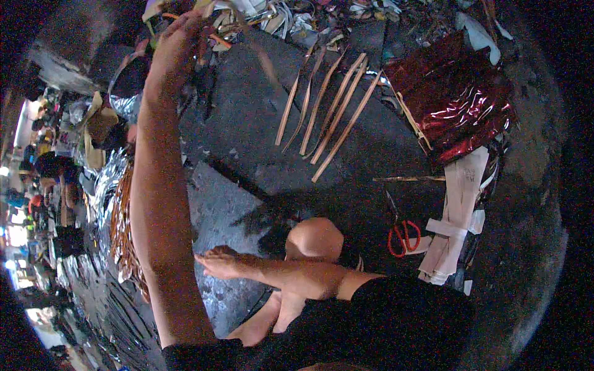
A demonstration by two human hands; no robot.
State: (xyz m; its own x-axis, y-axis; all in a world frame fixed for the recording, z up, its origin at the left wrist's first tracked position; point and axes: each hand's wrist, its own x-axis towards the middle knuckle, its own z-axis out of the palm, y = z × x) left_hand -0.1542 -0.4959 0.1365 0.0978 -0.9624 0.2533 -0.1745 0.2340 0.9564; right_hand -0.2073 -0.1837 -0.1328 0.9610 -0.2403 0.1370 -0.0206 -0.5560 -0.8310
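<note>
The left arm runs up the left part of the frame from the lower edge, stretched nearly straight, forearm bare. The left hand (pixel 176 52) sits at the upper left, raised far forward, its fingers (pixel 192 25) curled together at the top edge; what they close on cannot be made out. The right hand (pixel 223 263) lies low, left of centre, palm down, its fingers (pixel 207 260) flat and together, pointing toward the left arm, the forearm crossing in from the right.
</note>
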